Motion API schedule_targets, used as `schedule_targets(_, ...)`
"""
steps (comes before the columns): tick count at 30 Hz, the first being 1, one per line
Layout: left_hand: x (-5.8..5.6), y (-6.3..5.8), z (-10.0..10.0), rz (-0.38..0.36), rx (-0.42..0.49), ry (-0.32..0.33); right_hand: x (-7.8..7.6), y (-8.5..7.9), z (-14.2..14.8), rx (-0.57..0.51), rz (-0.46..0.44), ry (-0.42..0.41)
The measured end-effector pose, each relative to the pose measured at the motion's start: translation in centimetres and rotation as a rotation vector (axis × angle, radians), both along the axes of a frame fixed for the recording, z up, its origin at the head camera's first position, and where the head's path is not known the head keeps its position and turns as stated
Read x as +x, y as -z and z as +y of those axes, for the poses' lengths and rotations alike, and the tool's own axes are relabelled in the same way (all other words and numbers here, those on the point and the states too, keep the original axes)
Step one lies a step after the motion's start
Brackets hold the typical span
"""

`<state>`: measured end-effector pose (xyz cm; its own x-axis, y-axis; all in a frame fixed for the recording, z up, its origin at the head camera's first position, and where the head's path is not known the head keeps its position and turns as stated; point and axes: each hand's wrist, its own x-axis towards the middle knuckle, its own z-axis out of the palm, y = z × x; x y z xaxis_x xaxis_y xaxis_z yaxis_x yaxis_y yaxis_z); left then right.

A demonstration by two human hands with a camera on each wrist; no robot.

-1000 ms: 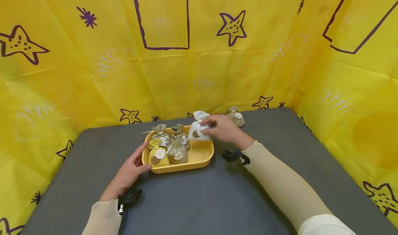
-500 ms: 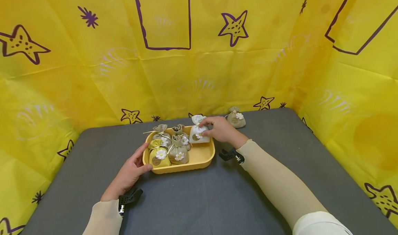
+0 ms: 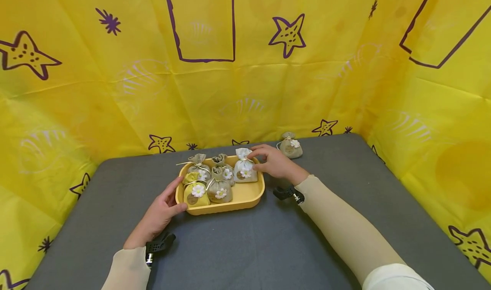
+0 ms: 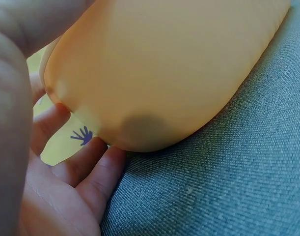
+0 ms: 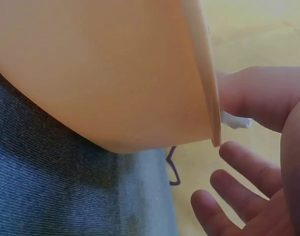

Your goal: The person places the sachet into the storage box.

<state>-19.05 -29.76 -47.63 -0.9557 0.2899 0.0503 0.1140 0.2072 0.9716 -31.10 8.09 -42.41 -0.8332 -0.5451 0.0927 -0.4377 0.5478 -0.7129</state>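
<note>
A yellow tray [image 3: 245, 202] stands on the table, and my left hand [image 3: 161, 211] grips its left end, thumb at the front rim. In the left wrist view, fingertips [image 4: 113, 157] touch its outer wall. A white drawstring pouch [image 3: 246, 175] with a daisy sits upright in the tray's back right part. My right hand [image 3: 276, 164] is at that pouch's right side, fingertips by its tied neck; the right wrist view shows spread fingers [image 5: 238, 194] beside the rim. The tray's left half holds a yellow pouch [image 3: 197, 197] and several beige-grey pouches [image 3: 219, 192].
Another beige pouch [image 3: 291, 149] with a daisy stands outside the tray at the table's back edge, just beyond my right hand. The dark grey table [image 3: 230, 251] meets a yellow cloth backdrop [image 3: 215, 94] at the back and sides.
The white pouch has come down from my right hand's pinch to the tray floor, and the right fingers have loosened from it. My left hand stays on the tray.
</note>
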Motion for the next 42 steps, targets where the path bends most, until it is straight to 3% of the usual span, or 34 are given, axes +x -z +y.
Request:
schedule_targets(14, 0.0, 0.1, 0.2, 0.009, 0.032, 0.002, 1.4, 3.0, 2.3, -0.359, -0.037, 0.108)
schedule_targets(22, 0.0, 0.2, 0.1, 0.007, 0.017, -0.006, 3.4, 4.1, 4.9, -0.454, -0.213, 0.185)
schedule_targets(29, 0.0, 0.1, 0.2, 0.007, 0.015, -0.006, 4.8, 5.0, 10.1, -0.5, -0.283, 0.222)
schedule_targets(34, 0.1, 0.0, 0.1, 0.016, 0.028, 0.001, 4.2, 5.2, 15.3, -0.471, -0.313, 0.249)
schedule_targets(40, 0.1, 0.1, 0.1, 0.014, 0.033, 0.006, 1.5, 5.3, 19.4, -0.69, -0.474, 0.225)
schedule_targets(42, 0.1, 0.1, 0.1, 0.015, 0.035, 0.005, 0.5, 5.3, 19.8, -0.713, -0.478, 0.216)
